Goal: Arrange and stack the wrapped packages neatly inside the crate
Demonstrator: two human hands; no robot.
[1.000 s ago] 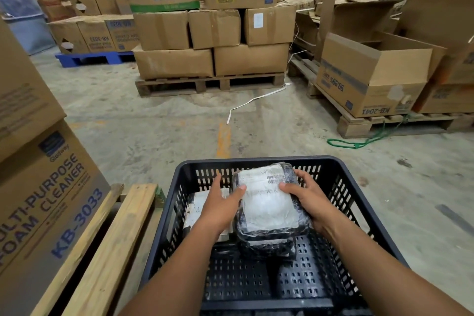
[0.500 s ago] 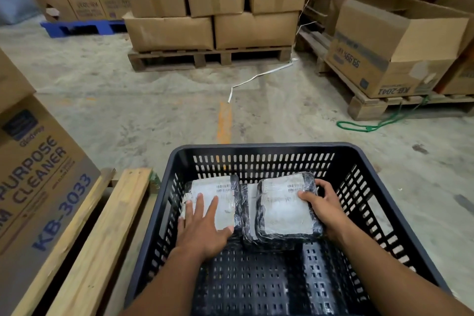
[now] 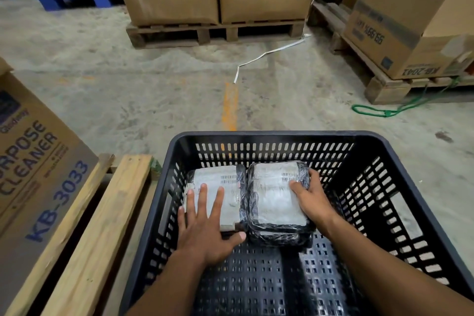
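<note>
A black slotted plastic crate [image 3: 259, 137] stands on the floor in front of me. Two packages wrapped in black film with white labels lie side by side against its far wall. The left package [image 3: 218, 182] lies flat under my left hand [image 3: 205, 223], whose fingers are spread on top of it. The right package [image 3: 274, 195] rests on another wrapped package beneath it. My right hand [image 3: 311, 200] grips its right edge, thumb on top.
A wooden pallet [image 3: 84, 233] and a cardboard box marked KB-3033 [image 3: 33, 161] stand close on the left. Stacked boxes on a pallet [image 3: 215, 31] are ahead, and a KB-2041 box [image 3: 400, 25] sits on a pallet at right. A green cord [image 3: 379, 111] lies on the concrete.
The right package came down from mid-air into the crate beside the left one. My left hand let go of it and moved flat onto the left package. The camera tilted downward.
</note>
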